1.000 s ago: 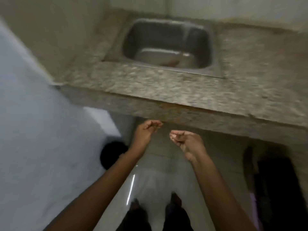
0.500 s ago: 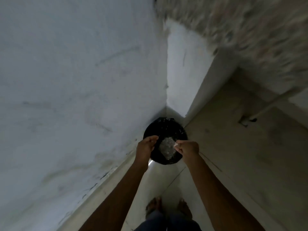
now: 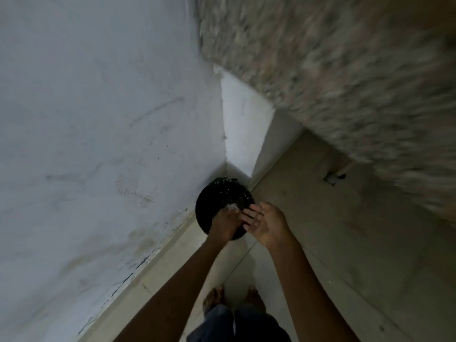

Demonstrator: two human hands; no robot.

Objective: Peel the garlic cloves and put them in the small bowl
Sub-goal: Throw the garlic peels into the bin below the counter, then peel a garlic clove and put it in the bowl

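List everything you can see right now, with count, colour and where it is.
bin: one, black, floor corner beneath the hands
scraps: few, white, by left fingertips; blurred
wall: one, white, left
countertop: one, speckled stone, upper right
floor: one, pale tiles, lower right
pipe fitting: one, pale, under countertop
trousers: one pair, dark, bottom centre
feet: two, bare, bottom centre
left hand: one, over bin, touching right fingers
right hand: one, open palm, fingers over bin

no text, label, brand, number or sign can be read anywhere in view; the scene is dim and partly smeared by blur
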